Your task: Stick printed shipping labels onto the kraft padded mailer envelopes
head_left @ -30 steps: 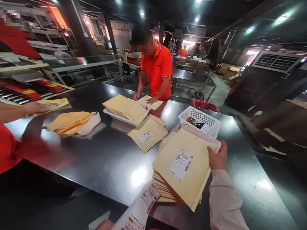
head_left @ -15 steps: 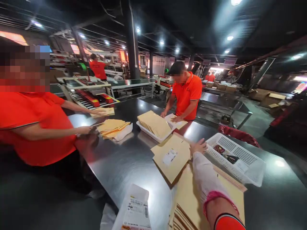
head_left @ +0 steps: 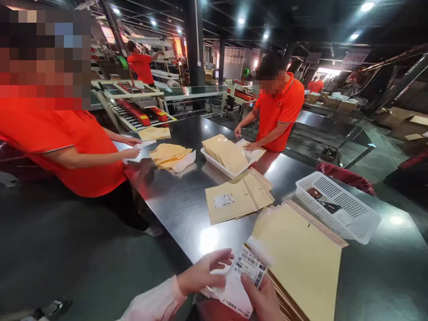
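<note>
White paper strip of printed shipping labels (head_left: 239,285): at the near edge of the table, just left of the near envelope stack, held above the surface.
Right hand (head_left: 265,298): thumb pressed over the printed face of the strip, pinching it; the other fingers are mostly hidden behind.
Left hand (head_left: 202,273): fingers loosely curled and parted, at the strip's left edge; whether they touch it, I cannot tell.
Near stack of flat tan paper envelopes (head_left: 304,254): right of the strip, top envelope bare of any label.
Tan envelope with a white label (head_left: 240,194): farther off and left of the stack, overlapping other envelopes.
White perforated plastic basket (head_left: 359,214): right of the stack, holding small dark and red packets.
White plastic tray (head_left: 214,166): at the far side, filled with leaning tan envelopes.
Dark shiny metal table (head_left: 174,200): beneath all of these.
Co-worker in an orange-red shirt (head_left: 90,156): at the left, both hands on white paper.
Second co-worker in an orange-red shirt (head_left: 281,116): at the far side, one hand resting on an envelope beside the tray.
</note>
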The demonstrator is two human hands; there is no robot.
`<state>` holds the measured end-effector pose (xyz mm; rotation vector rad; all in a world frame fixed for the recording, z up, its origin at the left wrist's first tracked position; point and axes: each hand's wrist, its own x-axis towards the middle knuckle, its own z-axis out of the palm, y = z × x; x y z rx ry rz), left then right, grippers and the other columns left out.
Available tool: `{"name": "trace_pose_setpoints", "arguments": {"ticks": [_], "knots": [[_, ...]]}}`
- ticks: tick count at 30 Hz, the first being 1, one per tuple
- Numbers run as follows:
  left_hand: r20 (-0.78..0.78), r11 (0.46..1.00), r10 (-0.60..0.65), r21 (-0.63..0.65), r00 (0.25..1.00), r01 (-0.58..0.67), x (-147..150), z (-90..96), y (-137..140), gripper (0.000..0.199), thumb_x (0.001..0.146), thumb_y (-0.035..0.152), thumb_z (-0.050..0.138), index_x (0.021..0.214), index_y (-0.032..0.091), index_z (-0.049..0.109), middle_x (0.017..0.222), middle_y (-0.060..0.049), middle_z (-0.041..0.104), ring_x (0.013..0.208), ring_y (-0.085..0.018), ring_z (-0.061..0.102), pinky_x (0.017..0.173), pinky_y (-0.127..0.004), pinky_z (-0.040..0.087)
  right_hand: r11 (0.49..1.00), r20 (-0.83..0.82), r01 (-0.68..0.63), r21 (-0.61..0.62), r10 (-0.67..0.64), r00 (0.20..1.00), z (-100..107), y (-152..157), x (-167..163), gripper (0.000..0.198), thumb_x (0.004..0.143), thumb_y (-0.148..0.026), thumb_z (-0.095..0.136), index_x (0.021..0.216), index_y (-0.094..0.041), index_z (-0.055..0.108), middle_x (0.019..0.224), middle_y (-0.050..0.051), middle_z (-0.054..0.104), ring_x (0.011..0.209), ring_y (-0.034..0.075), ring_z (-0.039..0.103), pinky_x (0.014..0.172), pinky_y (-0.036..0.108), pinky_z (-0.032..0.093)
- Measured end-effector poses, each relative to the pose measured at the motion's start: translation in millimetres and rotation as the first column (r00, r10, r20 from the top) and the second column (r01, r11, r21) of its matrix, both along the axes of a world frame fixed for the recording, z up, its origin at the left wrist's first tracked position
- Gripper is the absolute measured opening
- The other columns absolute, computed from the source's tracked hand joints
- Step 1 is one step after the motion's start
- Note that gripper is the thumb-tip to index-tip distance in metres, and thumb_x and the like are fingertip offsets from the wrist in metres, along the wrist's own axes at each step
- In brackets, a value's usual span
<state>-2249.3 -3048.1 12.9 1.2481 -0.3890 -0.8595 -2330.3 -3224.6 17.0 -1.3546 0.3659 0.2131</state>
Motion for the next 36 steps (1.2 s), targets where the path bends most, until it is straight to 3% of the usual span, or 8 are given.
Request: {"name": "trace_pose_setpoints", "arguments": {"ticks": [3,6,9,17,22,28,32,36], "knots": [[-0.123,0.973,0.228,0.076,0.966,-0.220,13,-2.8,-29,0.075,0.050,0.050,0.086,0.110,0.012,0.064,0.101,-0.010,0.065,0.081,-0.019,0.060,0.077,-0.033,0.047,0.984,0.030,-0.021,-0.175,0.026,0.999,-2,-9,-2,0.057,0.066,-0.061,0.074,0.099,-0.014,0.071,0.097,0.016,0.072,0.090,0.032,0.068,0.083,0.043,0.054],[-0.074,0.965,0.208,0.176,0.975,-0.193,5,4.8,-58,0.047,0.056,0.050,0.080,0.075,0.010,0.065,0.066,-0.001,0.059,0.060,-0.011,0.050,0.061,-0.027,0.038,0.918,0.080,0.092,-0.385,-0.066,0.995,10,-35,-4,0.062,0.063,-0.059,0.076,0.107,-0.016,0.069,0.106,0.014,0.071,0.099,0.032,0.065,0.088,0.042,0.053],[-0.044,0.970,0.199,0.149,0.979,-0.191,-16,11.5,-77,0.042,0.058,0.048,0.076,0.075,0.012,0.063,0.069,-0.002,0.062,0.065,-0.014,0.054,0.063,-0.027,0.040,0.867,0.067,0.060,-0.494,-0.032,0.997,24,-61,-10,0.054,0.071,-0.061,0.067,0.101,-0.016,0.072,0.098,0.013,0.073,0.090,0.030,0.067,0.083,0.040,0.054],[-0.002,0.881,0.391,0.291,0.920,-0.374,-49,5.0,-103,0.045,0.056,0.052,0.074,0.052,0.020,0.042,0.051,0.004,0.047,0.054,-0.012,0.045,0.051,-0.025,0.035,0.948,0.006,0.050,-0.315,-0.051,0.999,28,-74,-34,0.054,0.066,-0.055,0.075,0.100,-0.014,0.069,0.095,0.012,0.073,0.086,0.028,0.068,0.074,0.036,0.056],[-0.006,0.960,0.250,0.130,0.968,-0.247,-47,1.3,-106,0.047,0.057,0.053,0.076,0.076,0.012,0.064,0.076,-0.005,0.065,0.071,-0.017,0.056,0.067,-0.029,0.044,0.932,-0.025,0.067,-0.357,-0.081,0.996,26,-76,-39,0.052,0.067,-0.056,0.073,0.099,-0.016,0.073,0.096,0.012,0.073,0.087,0.029,0.068,0.073,0.036,0.057],[-0.050,0.917,0.335,0.249,0.941,-0.313,-61,-10.0,-120,0.050,0.058,0.058,0.076,0.071,0.012,0.062,0.067,-0.004,0.062,0.065,-0.017,0.054,0.060,-0.028,0.040,0.765,0.118,0.198,-0.613,-0.158,0.980,28,-82,-48,0.034,0.071,-0.055,0.066,0.080,-0.025,0.078,0.089,0.008,0.074,0.084,0.026,0.067,0.079,0.036,0.054],[-0.250,0.998,0.035,-0.048,0.968,-0.048,-60,-12.6,-127,0.059,0.052,0.045,0.086,0.097,0.011,0.070,0.090,-0.009,0.070,0.080,-0.021,0.062,0.074,-0.031,0.046,0.658,0.192,0.234,-0.715,-0.136,0.972,27,-120,-24,0.027,0.071,-0.052,0.067,0.073,-0.027,0.078,0.101,0.007,0.069,0.091,0.024,0.065,0.081,0.034,0.052],[-0.350,0.979,-0.178,-0.159,0.920,0.129,-58,-39.1,-119,0.060,0.049,0.041,0.090,0.098,0.012,0.073,0.094,-0.012,0.072,0.090,-0.026,0.065,0.084,-0.035,0.047,0.388,0.163,0.246,-0.888,-0.234,0.959,11,-176,25,0.019,0.072,-0.042,0.068,0.074,-0.025,0.077,0.112,0.007,0.063,0.104,0.024,0.058,0.092,0.038,0.045]]}}
